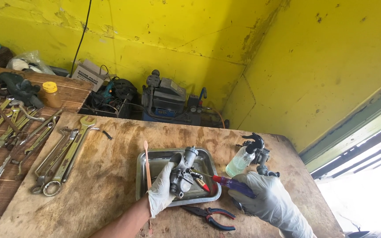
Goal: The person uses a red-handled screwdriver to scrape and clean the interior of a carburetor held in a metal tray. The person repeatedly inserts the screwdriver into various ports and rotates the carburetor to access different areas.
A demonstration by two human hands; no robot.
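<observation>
Carburetor (pixel 182 172) in left grip (pixel 162 187) over tray rim (pixel 208 155); right grip (pixel 261 194) clasps screwdriver (pixel 225 181).

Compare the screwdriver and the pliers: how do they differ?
The screwdriver is gripped in the gloved right hand, lifted over the metal tray; the pliers lie untouched on the wooden table just in front of the tray. The screwdriver has one translucent purple handle with a red band; the pliers have two dark handles with red trim. The screwdriver's tip points into the carburetor held by the left hand; the pliers touch no part. Both are hand tools.
</observation>
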